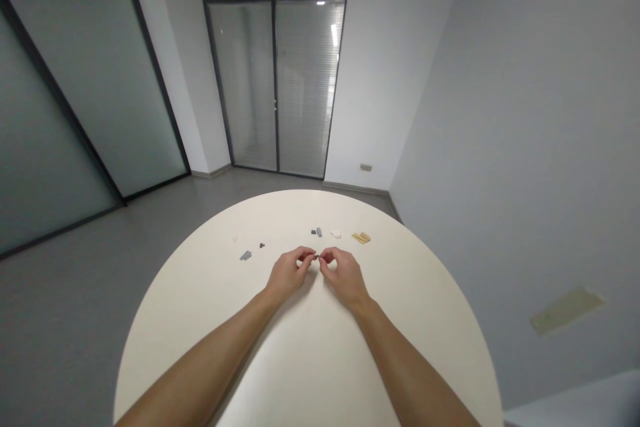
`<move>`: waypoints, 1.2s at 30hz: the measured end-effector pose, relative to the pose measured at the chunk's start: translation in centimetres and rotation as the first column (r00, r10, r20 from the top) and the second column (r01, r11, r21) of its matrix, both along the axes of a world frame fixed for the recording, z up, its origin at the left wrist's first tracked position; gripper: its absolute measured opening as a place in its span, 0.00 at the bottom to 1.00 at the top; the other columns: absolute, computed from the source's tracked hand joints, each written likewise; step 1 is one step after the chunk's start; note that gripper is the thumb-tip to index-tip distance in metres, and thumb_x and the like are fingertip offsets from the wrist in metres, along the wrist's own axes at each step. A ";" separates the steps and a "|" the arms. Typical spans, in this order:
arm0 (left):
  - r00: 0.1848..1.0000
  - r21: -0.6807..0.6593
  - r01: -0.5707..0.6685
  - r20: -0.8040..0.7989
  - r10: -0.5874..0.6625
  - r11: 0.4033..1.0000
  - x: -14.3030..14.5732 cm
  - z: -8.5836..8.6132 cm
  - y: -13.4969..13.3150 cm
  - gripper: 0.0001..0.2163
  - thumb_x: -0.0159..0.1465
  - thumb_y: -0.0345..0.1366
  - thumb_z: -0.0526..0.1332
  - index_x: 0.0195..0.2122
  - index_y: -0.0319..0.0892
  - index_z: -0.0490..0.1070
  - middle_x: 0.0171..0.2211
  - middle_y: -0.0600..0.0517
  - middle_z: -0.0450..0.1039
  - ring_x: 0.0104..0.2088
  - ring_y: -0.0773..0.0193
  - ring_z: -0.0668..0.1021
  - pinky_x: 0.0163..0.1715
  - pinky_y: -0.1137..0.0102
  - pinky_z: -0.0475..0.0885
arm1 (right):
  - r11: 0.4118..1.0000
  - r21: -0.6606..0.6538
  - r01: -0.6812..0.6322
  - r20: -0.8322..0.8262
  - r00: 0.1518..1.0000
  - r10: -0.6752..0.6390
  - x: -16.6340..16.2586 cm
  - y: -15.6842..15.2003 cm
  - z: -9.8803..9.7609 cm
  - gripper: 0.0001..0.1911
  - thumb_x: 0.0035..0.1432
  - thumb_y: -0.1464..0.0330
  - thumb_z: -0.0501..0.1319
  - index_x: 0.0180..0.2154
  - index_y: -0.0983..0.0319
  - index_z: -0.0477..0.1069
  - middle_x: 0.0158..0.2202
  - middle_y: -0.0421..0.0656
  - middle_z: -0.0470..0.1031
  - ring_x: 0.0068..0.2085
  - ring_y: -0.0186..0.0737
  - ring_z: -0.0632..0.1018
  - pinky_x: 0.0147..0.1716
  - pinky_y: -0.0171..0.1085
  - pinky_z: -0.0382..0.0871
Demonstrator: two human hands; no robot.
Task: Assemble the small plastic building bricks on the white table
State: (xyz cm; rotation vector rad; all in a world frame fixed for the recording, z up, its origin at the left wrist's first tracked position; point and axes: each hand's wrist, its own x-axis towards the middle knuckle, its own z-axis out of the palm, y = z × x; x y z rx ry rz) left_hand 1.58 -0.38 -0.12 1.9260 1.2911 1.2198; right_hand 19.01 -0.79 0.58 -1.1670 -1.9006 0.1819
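Over the middle of the round white table [300,360], my left hand [291,268] and my right hand [344,272] meet at the fingertips. Both pinch a tiny dark piece [317,256], too small to name. Just beyond the fingers lie a small dark green piece [313,232] and a grey rounded piece [319,232]. White pieces [336,234] and tan, elongated pieces [361,238] sit farther right. On the left are flat blue-grey pieces [245,255], a small dark piece [262,245] and faint whitish bits [235,239].
The table's curved far edge [300,191] lies beyond the pieces. A plain wall [540,147] rises close on the right, with a strip of tape [567,310] on it. Glass doors [277,87] stand at the back, and frosted panels [90,67] are on the left.
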 end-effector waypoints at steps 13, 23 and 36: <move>1.000 -0.020 0.003 0.002 -0.003 1.000 -0.2 -0.2 0.2 0.10 0.64 0.43 0.61 0.36 0.44 0.78 0.35 0.51 0.80 0.35 0.62 0.80 0.33 0.71 0.73 | 1.000 -0.005 -0.014 0.072 0.997 0.015 -0.2 -0.1 0.1 0.03 0.58 0.71 0.62 0.33 0.58 0.74 0.32 0.39 0.78 0.36 0.40 0.76 0.41 0.38 0.66; 0.997 0.016 0.065 0.039 -0.065 0.998 -0.1 -0.2 0.2 0.09 0.62 0.33 0.60 0.42 0.45 0.77 0.41 0.52 0.79 0.37 0.64 0.79 0.32 0.73 0.73 | 1.000 -0.002 0.000 0.075 0.997 0.001 -0.1 0.0 0.0 0.03 0.57 0.71 0.62 0.34 0.58 0.74 0.32 0.39 0.78 0.35 0.40 0.77 0.41 0.38 0.66; 0.998 0.009 0.067 -0.012 -0.066 0.998 -0.2 -0.2 0.1 0.08 0.64 0.35 0.59 0.41 0.46 0.78 0.40 0.51 0.80 0.38 0.63 0.79 0.36 0.71 0.73 | 0.999 -0.035 0.010 0.054 0.999 -0.009 -0.2 -0.1 0.1 0.02 0.56 0.71 0.62 0.33 0.58 0.73 0.31 0.38 0.77 0.35 0.39 0.76 0.41 0.38 0.65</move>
